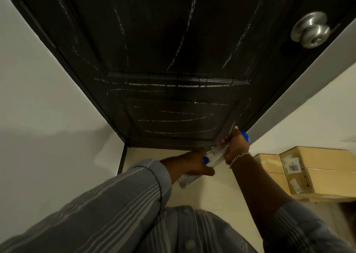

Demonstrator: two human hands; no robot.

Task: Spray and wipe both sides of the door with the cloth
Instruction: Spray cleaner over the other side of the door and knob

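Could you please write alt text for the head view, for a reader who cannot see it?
Seen from above, a person's left hand and right hand each hold a clear bottle with blue parts low against a dark panelled door streaked with wet marks. A silver door knob sits upper right, and cardboard boxes lie on the floor at right.

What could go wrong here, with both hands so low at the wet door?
1. The door shows wet streaks and drips; liquid may run onto the floor and make it slippery.
2. Both the left hand and right hand grip what look like clear bottles; no cloth is visible, so the streaks may dry on.
3. The boxes stand close and could catch spray.
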